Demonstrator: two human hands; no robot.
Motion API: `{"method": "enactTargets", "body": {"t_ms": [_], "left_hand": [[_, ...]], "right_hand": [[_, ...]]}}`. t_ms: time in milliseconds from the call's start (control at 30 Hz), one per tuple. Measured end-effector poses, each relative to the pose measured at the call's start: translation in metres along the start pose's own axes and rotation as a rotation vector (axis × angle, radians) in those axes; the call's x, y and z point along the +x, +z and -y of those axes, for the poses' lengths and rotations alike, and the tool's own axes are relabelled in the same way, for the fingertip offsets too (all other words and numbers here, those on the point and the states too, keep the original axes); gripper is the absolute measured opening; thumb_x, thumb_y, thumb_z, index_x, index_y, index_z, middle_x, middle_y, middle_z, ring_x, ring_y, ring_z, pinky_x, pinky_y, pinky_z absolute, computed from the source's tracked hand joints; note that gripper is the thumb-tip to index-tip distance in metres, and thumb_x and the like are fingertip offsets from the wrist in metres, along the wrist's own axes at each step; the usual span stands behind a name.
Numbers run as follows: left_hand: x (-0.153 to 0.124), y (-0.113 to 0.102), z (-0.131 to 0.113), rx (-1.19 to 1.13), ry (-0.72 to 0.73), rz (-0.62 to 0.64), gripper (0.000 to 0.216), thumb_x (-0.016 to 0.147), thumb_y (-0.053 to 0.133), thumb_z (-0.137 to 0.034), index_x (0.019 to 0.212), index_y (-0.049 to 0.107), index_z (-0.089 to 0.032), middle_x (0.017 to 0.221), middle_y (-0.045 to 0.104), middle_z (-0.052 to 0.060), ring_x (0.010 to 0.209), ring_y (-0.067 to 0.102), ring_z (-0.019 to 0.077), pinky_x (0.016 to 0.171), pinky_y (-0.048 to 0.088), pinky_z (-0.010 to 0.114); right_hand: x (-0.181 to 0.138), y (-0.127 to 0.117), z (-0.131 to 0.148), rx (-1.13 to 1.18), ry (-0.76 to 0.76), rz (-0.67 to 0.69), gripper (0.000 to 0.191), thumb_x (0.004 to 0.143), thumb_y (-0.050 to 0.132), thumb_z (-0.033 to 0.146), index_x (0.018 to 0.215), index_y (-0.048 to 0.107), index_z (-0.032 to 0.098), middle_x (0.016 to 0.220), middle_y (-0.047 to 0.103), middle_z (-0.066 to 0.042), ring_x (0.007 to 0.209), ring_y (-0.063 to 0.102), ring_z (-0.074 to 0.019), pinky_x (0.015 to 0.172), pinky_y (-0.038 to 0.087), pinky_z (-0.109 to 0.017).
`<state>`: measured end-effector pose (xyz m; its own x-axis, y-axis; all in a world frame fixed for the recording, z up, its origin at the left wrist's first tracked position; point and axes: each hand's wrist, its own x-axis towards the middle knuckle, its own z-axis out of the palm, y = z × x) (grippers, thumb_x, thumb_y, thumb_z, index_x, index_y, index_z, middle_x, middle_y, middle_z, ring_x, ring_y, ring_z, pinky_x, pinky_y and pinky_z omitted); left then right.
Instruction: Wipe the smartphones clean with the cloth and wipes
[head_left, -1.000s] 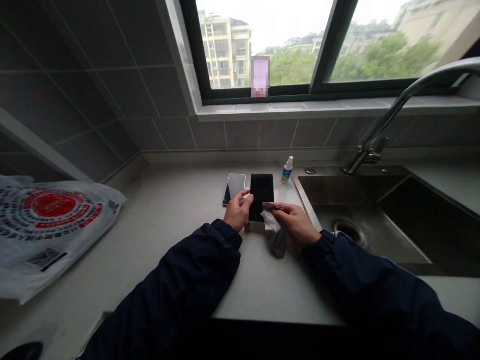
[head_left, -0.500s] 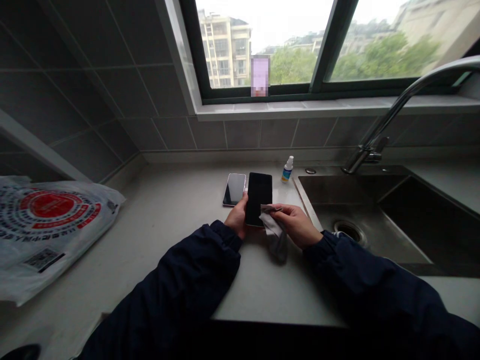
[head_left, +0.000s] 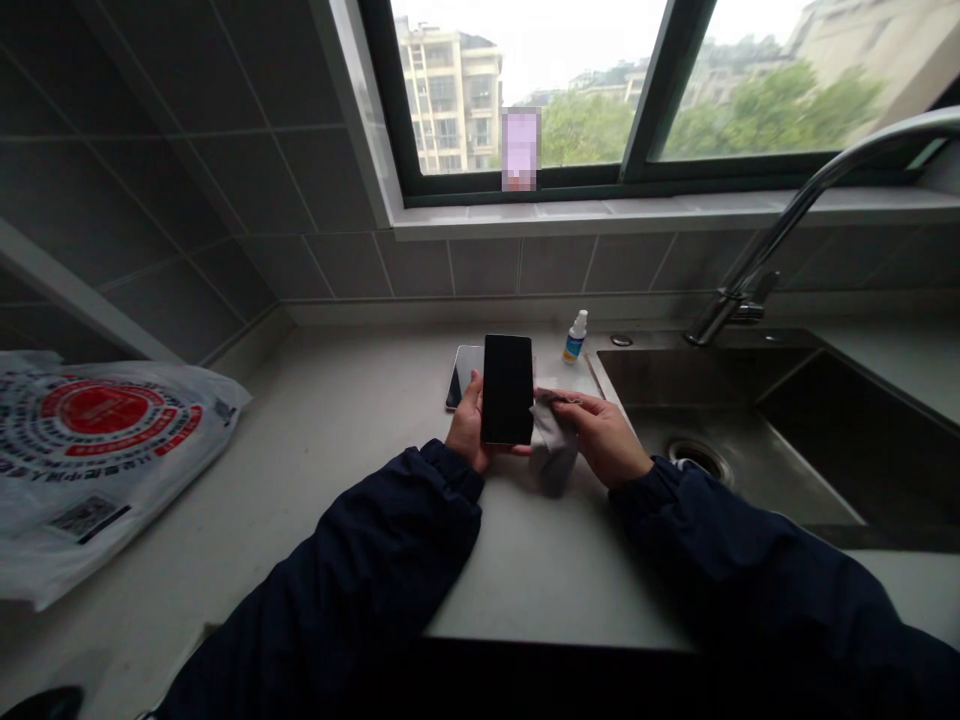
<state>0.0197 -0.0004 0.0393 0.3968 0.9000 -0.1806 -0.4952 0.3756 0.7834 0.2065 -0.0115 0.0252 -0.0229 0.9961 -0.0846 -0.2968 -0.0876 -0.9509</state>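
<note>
Left hand (head_left: 469, 430): holds a slim black smartphone (head_left: 508, 389) tilted up off the desk, fingers behind it.
Right hand (head_left: 604, 437): close by, pinching a soft grey cloth (head_left: 553, 450) just beside the phone's right edge.
Farther, upper middle: a glossy smartphone (head_left: 463, 375) flat on the pale stone desk (head_left: 360, 420); a small white spray bottle (head_left: 574, 338) near the steel sink (head_left: 720, 450).

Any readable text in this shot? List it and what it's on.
Nothing is legible.
On the plastic bag: red emblem and rings of printed characters, too blurred to read.
On the square code patch on that bag: too small to read.
On the small bottle: blue and white label, too small to read.
On the black phone: no text shows.
</note>
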Motion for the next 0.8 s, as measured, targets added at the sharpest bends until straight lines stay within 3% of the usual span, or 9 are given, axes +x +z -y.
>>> {"method": "enactTargets", "body": {"t_ms": [167,300,433,467,533,600,667,733,800], "left_hand": [[0.000,-0.004,-0.006,0.023,0.021,0.022,0.079,0.091,0.032,-0.079,0.140,0.058,-0.024,0.135,0.064,0.015,0.081,0.074,0.0265,0.041,0.054,0.031],[-0.001,-0.004,-0.005,0.021,-0.027,0.109,0.081,0.091,0.031,-0.079,0.147,0.051,-0.023,0.135,0.063,0.018,0.081,0.075,0.0297,0.042,0.055,0.034],[-0.003,-0.003,0.002,-0.007,-0.144,0.236,0.080,0.092,0.032,-0.076,0.152,0.041,-0.024,0.132,0.063,0.022,0.084,0.075,0.0348,0.045,0.057,0.038],[-0.003,-0.003,0.004,-0.012,-0.173,0.272,0.081,0.092,0.031,-0.077,0.153,0.039,-0.024,0.131,0.063,0.022,0.085,0.075,0.0358,0.045,0.057,0.039],[-0.003,-0.003,0.008,-0.013,-0.217,0.325,0.083,0.091,0.029,-0.079,0.154,0.036,-0.026,0.126,0.065,0.022,0.083,0.075,0.0366,0.045,0.057,0.040],[-0.001,-0.003,0.012,-0.016,-0.234,0.319,0.086,0.090,0.026,-0.081,0.153,0.038,-0.023,0.117,0.068,0.021,0.075,0.074,0.0330,0.044,0.055,0.039],[0.000,-0.003,0.015,-0.031,-0.216,0.275,0.092,0.088,0.024,-0.083,0.148,0.045,-0.017,0.106,0.070,0.020,0.066,0.070,0.0278,0.043,0.053,0.036],[0.002,-0.003,0.016,-0.036,-0.200,0.231,0.096,0.086,0.025,-0.086,0.143,0.051,-0.014,0.100,0.071,0.019,0.064,0.068,0.0250,0.044,0.052,0.034],[0.002,-0.003,0.016,-0.022,-0.190,0.196,0.095,0.085,0.026,-0.088,0.142,0.052,-0.016,0.100,0.071,0.017,0.066,0.067,0.0248,0.048,0.053,0.035]], "right_hand": [[0.015,-0.013,0.006,0.116,-0.184,-0.332,0.045,0.075,0.078,0.043,0.114,0.072,0.022,0.105,0.077,-0.007,0.088,0.072,-0.0223,0.072,0.059,-0.037],[0.019,-0.016,0.013,0.164,-0.289,-0.374,0.046,0.082,0.072,0.045,0.121,0.069,0.023,0.119,0.074,-0.009,0.105,0.071,-0.0262,0.083,0.061,-0.042],[0.006,-0.007,0.017,-0.004,-0.522,-0.370,0.051,0.095,0.059,0.048,0.142,0.058,0.026,0.138,0.066,-0.008,0.129,0.061,-0.0259,0.106,0.051,-0.046],[0.001,-0.005,0.016,-0.106,-0.599,-0.345,0.050,0.099,0.055,0.047,0.145,0.055,0.027,0.143,0.063,-0.007,0.134,0.057,-0.0257,0.111,0.047,-0.047],[-0.010,0.000,0.015,-0.401,-0.692,-0.154,0.046,0.102,0.052,0.042,0.145,0.056,0.027,0.149,0.058,-0.006,0.142,0.050,-0.0256,0.119,0.038,-0.048],[-0.019,0.003,0.011,-0.661,-0.753,0.215,0.044,0.103,0.050,0.037,0.145,0.056,0.028,0.154,0.053,-0.006,0.145,0.046,-0.0264,0.122,0.035,-0.049],[-0.023,0.004,0.009,-0.821,-0.805,0.464,0.046,0.101,0.054,0.034,0.147,0.054,0.027,0.155,0.052,-0.008,0.146,0.044,-0.0283,0.124,0.031,-0.053],[-0.025,0.004,0.008,-0.872,-0.859,0.548,0.050,0.099,0.058,0.032,0.148,0.053,0.025,0.152,0.054,-0.011,0.145,0.046,-0.0293,0.122,0.034,-0.054],[-0.025,0.004,0.010,-0.864,-0.903,0.495,0.047,0.099,0.058,0.029,0.146,0.056,0.024,0.145,0.061,-0.012,0.140,0.052,-0.0289,0.118,0.042,-0.052]]}}
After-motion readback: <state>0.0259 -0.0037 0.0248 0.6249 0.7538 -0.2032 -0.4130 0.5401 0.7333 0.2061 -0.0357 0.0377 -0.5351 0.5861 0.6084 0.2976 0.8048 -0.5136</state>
